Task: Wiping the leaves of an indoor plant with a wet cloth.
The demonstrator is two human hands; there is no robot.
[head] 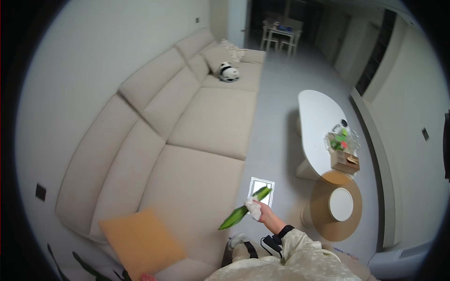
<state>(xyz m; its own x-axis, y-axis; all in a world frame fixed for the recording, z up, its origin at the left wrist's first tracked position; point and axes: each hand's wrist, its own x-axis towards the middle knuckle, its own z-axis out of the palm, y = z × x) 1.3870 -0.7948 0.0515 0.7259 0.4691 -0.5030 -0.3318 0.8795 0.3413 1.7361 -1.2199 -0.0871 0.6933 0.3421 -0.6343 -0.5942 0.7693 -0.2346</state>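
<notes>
My right hand [265, 213] reaches forward over the gap between the sofa and the coffee table, a dark band around its wrist. The fingers are closed on a crumpled white tissue or cloth [254, 208], which wraps the middle of a long green leaf [233, 218]. One end of the leaf points down towards the sofa's front edge; the other sticks out above my hand. Whether this is one leaf or two, I cannot tell, because the white wrap covers the middle. My left hand is out of view.
To the left runs a long beige sofa [207, 175] with an orange cushion [144, 242] and a panda plush [229, 72]. At right stand a white coffee table [316, 123] holding a tissue box [345, 161], and a round brown side table [320, 210]. Dark plant leaves [88, 265] edge in at lower left.
</notes>
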